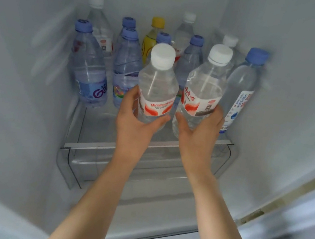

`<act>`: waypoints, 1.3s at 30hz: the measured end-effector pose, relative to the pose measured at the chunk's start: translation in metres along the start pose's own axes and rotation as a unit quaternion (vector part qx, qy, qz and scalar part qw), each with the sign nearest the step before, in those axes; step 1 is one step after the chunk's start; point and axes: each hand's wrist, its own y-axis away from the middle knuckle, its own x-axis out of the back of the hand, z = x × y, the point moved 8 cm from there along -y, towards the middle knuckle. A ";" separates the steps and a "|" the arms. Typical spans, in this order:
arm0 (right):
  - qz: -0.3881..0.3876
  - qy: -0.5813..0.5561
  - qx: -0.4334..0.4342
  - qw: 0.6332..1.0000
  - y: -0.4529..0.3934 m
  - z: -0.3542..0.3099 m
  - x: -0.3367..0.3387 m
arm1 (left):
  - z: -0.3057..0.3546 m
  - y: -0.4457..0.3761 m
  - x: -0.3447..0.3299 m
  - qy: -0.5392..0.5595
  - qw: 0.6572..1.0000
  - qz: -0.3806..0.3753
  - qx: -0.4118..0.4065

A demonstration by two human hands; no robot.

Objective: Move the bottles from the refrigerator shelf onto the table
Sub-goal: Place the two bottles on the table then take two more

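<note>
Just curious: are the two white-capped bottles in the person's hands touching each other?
Apart. The head view shows a clear gap between the left bottle and the right bottle.

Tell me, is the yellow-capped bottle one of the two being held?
No, the yellow-capped bottle stands at the back; the left hand and right hand grip white-capped bottles.

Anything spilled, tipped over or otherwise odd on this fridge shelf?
Nothing stands out. The bottles on the glass shelf stand upright and capped, no spill visible. The yellow-capped bottle is the only non-water one.
</note>
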 end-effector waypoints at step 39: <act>-0.020 -0.065 -0.195 0.978 0.344 0.011 0.172 | -0.002 0.303 0.128 -0.076 0.961 -0.233 0.127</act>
